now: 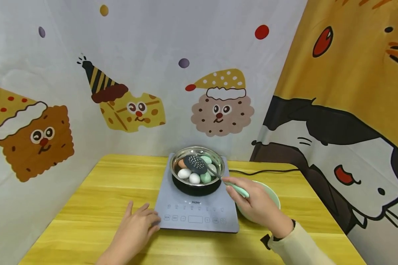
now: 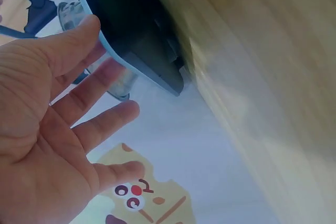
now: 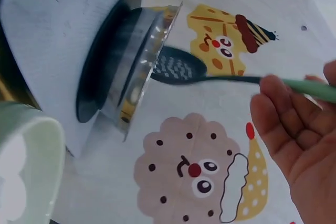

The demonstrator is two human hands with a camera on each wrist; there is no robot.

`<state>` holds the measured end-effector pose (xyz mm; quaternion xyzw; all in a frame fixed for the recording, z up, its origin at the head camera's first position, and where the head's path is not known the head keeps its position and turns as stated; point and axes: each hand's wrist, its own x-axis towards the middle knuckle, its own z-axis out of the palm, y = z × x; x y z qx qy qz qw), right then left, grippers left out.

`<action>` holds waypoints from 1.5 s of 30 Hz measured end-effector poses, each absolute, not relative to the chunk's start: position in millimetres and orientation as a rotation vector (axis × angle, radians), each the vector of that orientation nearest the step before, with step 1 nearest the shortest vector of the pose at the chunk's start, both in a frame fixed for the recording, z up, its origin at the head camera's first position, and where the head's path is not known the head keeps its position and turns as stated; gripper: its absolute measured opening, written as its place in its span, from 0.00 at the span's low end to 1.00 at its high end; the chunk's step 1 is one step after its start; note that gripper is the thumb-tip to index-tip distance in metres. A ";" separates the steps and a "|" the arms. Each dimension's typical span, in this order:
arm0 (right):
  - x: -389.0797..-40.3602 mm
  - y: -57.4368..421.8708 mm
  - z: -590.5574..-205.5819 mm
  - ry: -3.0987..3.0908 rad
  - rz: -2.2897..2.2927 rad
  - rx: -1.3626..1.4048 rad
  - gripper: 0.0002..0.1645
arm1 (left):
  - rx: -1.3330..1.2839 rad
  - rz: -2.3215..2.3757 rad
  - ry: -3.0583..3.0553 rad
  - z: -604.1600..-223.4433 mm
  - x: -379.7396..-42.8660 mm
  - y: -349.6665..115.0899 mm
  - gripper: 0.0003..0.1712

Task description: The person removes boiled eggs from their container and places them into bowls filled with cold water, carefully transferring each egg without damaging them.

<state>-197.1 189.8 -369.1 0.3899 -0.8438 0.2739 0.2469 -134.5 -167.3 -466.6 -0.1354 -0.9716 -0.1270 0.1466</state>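
My right hand (image 1: 257,202) grips the green handle of a black slotted spoon (image 1: 195,164). The spoon's head lies over a steel pot (image 1: 195,149) holding several eggs: white eggs (image 1: 184,173), pale green eggs (image 1: 205,177) and a brown egg (image 1: 181,164). In the right wrist view the spoon's head stands at the pot's rim. Under the pot is a flat Haier induction cooker (image 1: 195,209). My left hand (image 1: 132,228) is at the cooker's front left edge, fingers spread and fingertips right at the edge; the left wrist view shows its bare palm.
A pale green bowl (image 1: 272,193) stands right of the cooker, partly hidden behind my right hand; white rounded shapes show inside it in the right wrist view. A black cord (image 1: 262,172) runs right along the back of the wooden table (image 1: 119,184). Printed cloth (image 1: 172,36) hangs behind.
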 end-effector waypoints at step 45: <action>-186.3 206.0 -415.8 -2.066 2.177 0.130 0.31 | -0.375 -0.470 -2.768 -473.1 -137.6 -170.3 0.08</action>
